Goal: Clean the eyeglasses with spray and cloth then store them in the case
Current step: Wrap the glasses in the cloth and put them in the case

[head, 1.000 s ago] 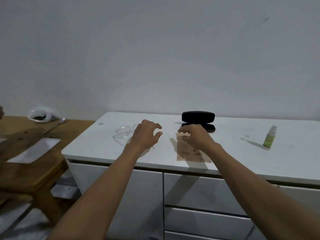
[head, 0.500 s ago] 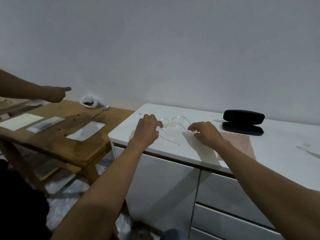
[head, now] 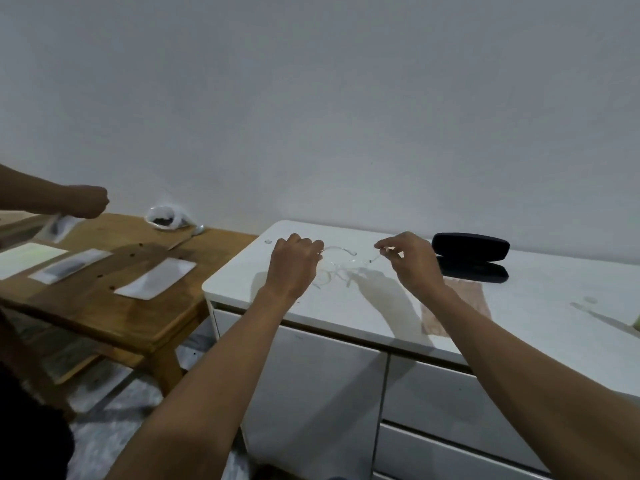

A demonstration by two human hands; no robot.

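Observation:
Clear-framed eyeglasses (head: 341,255) hang just above the white cabinet top (head: 346,306), held at both ends. My left hand (head: 294,265) pinches the left temple and my right hand (head: 410,259) pinches the right temple. A black eyeglass case (head: 471,247) stands open behind my right hand, its lid raised. A pinkish cleaning cloth (head: 467,299) lies flat on the top, partly under my right forearm. Only a sliver of the spray bottle (head: 636,322) shows at the right edge.
A low wooden table (head: 131,306) stands to the left with white sheets (head: 156,283) and a crumpled plastic bag (head: 166,218). Another person's hand (head: 85,201) reaches over it holding something white. Cabinet drawers sit below the top.
Both hands went from resting by the glasses to lifting them off the cabinet top. The view has swung left, pushing the spray bottle to the edge. The other person's hand closed and dropped.

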